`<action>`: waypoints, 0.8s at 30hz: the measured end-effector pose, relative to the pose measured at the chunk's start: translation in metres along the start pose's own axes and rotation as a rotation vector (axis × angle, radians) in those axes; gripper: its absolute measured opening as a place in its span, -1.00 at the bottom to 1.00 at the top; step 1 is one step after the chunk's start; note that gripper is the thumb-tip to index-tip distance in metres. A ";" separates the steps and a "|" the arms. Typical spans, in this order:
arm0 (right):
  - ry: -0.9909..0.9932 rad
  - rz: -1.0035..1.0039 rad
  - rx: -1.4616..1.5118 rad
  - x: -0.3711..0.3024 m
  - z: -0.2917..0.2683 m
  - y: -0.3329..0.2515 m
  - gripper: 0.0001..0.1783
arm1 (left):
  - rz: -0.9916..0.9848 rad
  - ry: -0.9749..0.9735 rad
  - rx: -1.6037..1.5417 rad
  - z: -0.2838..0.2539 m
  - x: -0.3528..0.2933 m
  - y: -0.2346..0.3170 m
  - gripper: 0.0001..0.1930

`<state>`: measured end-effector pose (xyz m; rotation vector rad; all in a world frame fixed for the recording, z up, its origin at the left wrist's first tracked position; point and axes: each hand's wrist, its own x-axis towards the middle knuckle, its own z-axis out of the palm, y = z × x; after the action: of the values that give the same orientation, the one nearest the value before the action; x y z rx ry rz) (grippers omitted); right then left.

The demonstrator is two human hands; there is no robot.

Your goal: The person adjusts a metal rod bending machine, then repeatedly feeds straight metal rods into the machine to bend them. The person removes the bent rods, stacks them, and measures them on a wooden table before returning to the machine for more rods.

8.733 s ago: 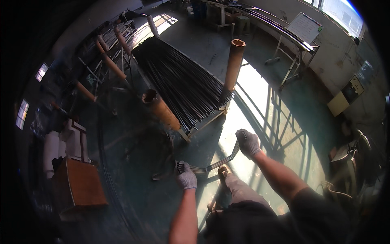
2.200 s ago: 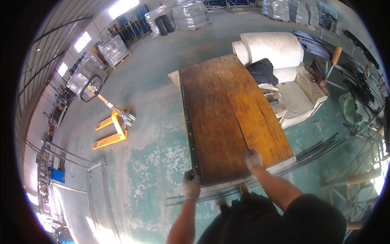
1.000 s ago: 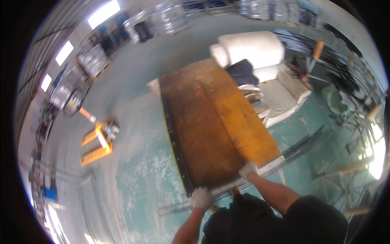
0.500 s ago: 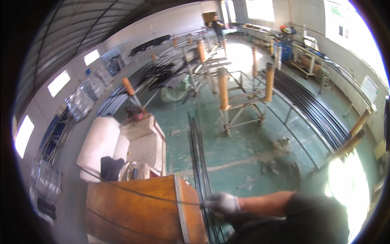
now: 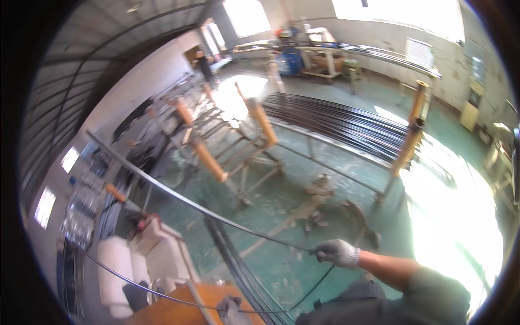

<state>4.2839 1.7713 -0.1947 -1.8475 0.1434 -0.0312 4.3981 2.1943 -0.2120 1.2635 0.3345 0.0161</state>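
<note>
1. The wooden table (image 5: 215,291) at the lower edge serves as the landmark; a pale strip crosses its top.
2. The right hand (image 5: 337,253), gloved, is out beyond the table's right side, above the floor. Its fingers are closed around the near end of the upper bar (image 5: 200,209), long, thin and dark, which slants up and leftward past the table's far end, clear of the top.
3. The lower bar (image 5: 124,280) crosses over the table and curves up to just beneath the right hand. Whether it joins the upper bar is unclear.
4. The left hand (image 5: 230,310), also gloved, is at the lower bar, over the table's right part; I cannot tell whether it grips.
5. As judged from this, lifting is done for the upper bar, while setting down is not yet done.
6. Loose bars (image 5: 227,250) lie on the floor just right of the table; a loaded rack (image 5: 336,124) stands well beyond, and a cream sofa (image 5: 162,252) sits by its far end.
</note>
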 end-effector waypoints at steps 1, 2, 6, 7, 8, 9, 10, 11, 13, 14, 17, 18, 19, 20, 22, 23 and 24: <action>0.065 -0.010 0.113 -0.016 -0.021 0.009 -0.68 | 0.031 -0.028 -0.013 0.045 -0.021 -0.009 -0.89; 0.161 0.045 0.149 -0.033 -0.041 0.018 -0.70 | 0.057 -0.053 -0.029 0.088 -0.042 -0.022 -0.92; 0.576 0.103 0.226 -0.067 -0.140 0.050 -0.80 | 0.054 -0.229 0.099 0.218 -0.093 -0.079 -0.75; 0.622 0.121 0.296 -0.075 -0.169 0.056 -0.80 | 0.075 -0.315 0.135 0.239 -0.103 -0.094 -0.79; 0.662 0.146 0.388 -0.080 -0.194 0.060 -0.79 | 0.028 -0.428 0.175 0.256 -0.113 -0.108 -0.81; 0.670 0.071 0.395 -0.083 -0.215 0.062 -0.80 | -0.021 -0.512 0.227 0.267 -0.116 -0.121 -0.82; 0.681 0.080 0.364 -0.090 -0.238 0.064 -0.80 | -0.055 -0.599 0.254 0.276 -0.124 -0.131 -0.83; 0.702 0.075 0.376 -0.093 -0.258 0.068 -0.80 | -0.088 -0.617 0.376 0.285 -0.134 -0.143 -0.85; 0.694 0.075 0.361 -0.095 -0.289 0.074 -0.79 | -0.186 -0.627 0.632 0.296 -0.149 -0.157 -0.88; 0.709 0.085 0.365 -0.092 -0.299 0.078 -0.78 | -0.157 -0.665 0.576 0.298 -0.156 -0.160 -0.88; 0.690 0.107 0.330 -0.080 -0.305 0.092 -0.74 | -0.118 -0.605 0.802 0.288 -0.175 -0.158 -0.78; 0.676 0.080 0.318 -0.079 -0.301 0.096 -0.74 | -0.138 -0.578 0.879 0.280 -0.181 -0.156 -0.75; 0.654 0.078 0.354 -0.078 -0.294 0.098 -0.74 | -0.088 -0.567 0.929 0.270 -0.185 -0.154 -0.71; 0.628 0.076 0.377 -0.079 -0.285 0.099 -0.74 | -0.113 -0.549 1.004 0.259 -0.190 -0.151 -0.69; 0.602 0.117 0.369 -0.087 -0.265 0.096 -0.74 | -0.121 -0.536 1.041 0.233 -0.201 -0.149 -0.72; 0.605 0.130 0.381 -0.091 -0.252 0.093 -0.75 | -0.130 -0.532 1.019 0.220 -0.206 -0.150 -0.77; 0.602 0.137 0.345 -0.098 -0.241 0.088 -0.75 | -0.147 -0.534 1.020 0.206 -0.211 -0.150 -0.82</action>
<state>4.1567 1.5283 -0.2064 -1.4325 0.6421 -0.4884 4.2241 1.9150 -0.2478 2.1681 -0.0651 -0.6817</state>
